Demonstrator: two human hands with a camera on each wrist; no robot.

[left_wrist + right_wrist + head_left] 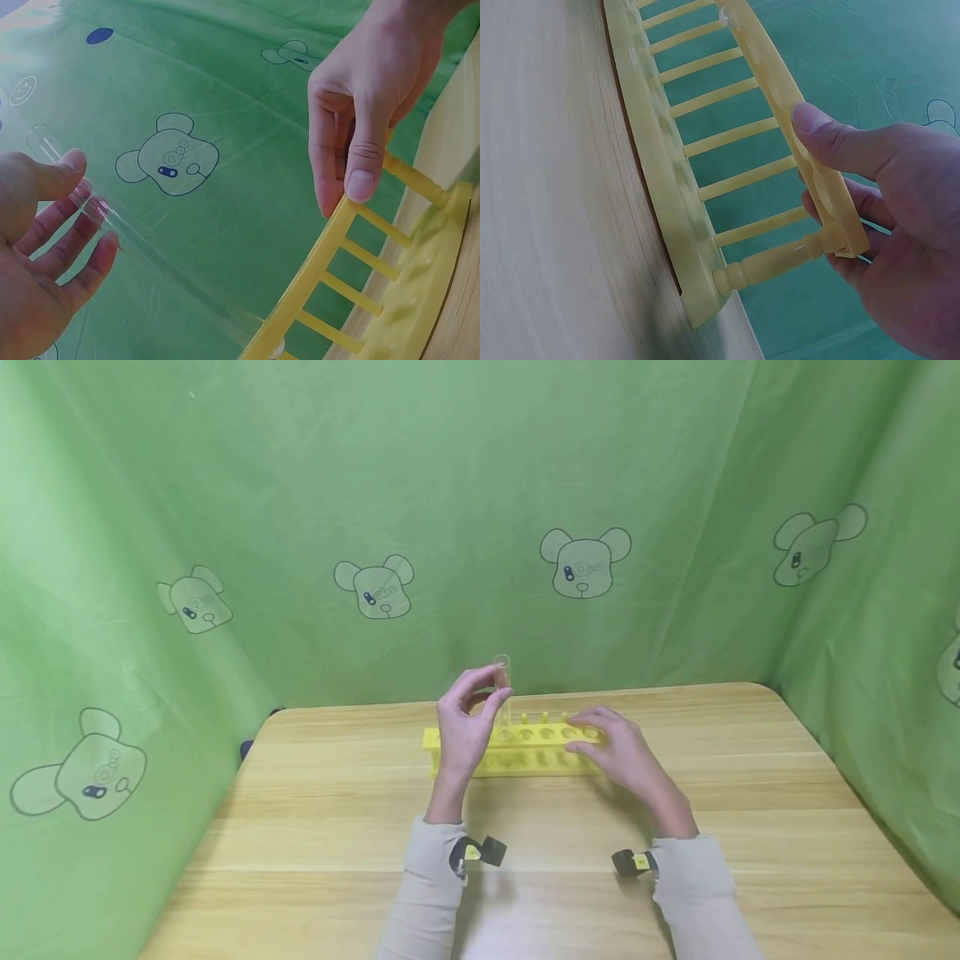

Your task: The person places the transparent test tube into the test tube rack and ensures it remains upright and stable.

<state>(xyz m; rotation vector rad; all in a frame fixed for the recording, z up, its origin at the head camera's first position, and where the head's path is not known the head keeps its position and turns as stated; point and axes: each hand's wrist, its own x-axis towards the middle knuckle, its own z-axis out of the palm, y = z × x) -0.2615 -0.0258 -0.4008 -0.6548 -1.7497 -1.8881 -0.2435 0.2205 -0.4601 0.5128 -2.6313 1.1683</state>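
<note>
Head view: the left hand point(463, 727) pinches a clear glass test tube point(502, 689) upright, its lower end in a hole of the yellow plastic test-tube rack point(517, 750) near the far edge of the wooden table point(315, 843). The right hand point(618, 752) grips the rack's right end.

Left wrist view: thumb and fingers lightly curl around the tube point(150, 251); green bear-print cloth point(225, 97) hangs behind.

Right wrist view: thumb above and fingers point(847, 202) beneath clasp the rack's top bar point(780, 90).
</note>
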